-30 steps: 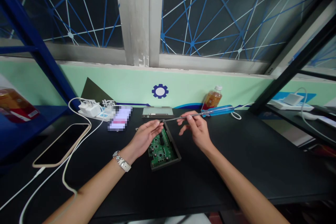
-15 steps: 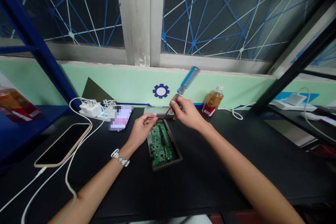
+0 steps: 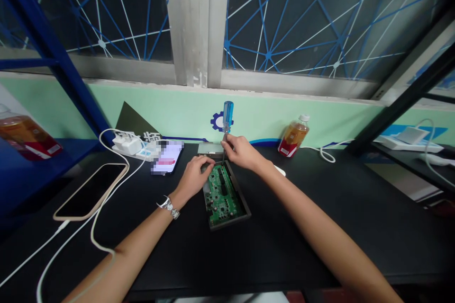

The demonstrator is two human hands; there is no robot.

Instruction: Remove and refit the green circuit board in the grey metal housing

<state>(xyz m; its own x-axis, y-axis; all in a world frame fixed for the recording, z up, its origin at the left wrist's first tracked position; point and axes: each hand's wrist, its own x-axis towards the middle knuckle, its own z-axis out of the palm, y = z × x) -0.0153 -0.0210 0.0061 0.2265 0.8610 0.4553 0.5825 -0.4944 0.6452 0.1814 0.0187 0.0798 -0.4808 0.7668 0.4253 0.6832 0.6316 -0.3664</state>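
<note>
A green circuit board [image 3: 223, 195] lies in a shallow black case [image 3: 245, 203] on the black table [image 3: 291, 246]. My right hand [image 3: 241, 151] is closed on the shaft of a blue-handled screwdriver [image 3: 227, 117], which stands upright with its tip at the board's far end. My left hand [image 3: 194, 177], a watch on its wrist, rests curled against the case's far left corner, steadying it. Whether anything is pinched in its fingers is hidden.
A grey metal cover [image 3: 210, 148] lies just behind the board. A phone with a lit screen [image 3: 167, 156], a white charger block [image 3: 128, 144] with cables, and a dark phone [image 3: 90, 190] sit to the left. A bottle of amber drink [image 3: 293, 136] stands at the right back.
The screwdriver swung from lying level at the right to standing upright over the board's far end. My right hand moved left with it; my left hand dropped onto the case corner.
</note>
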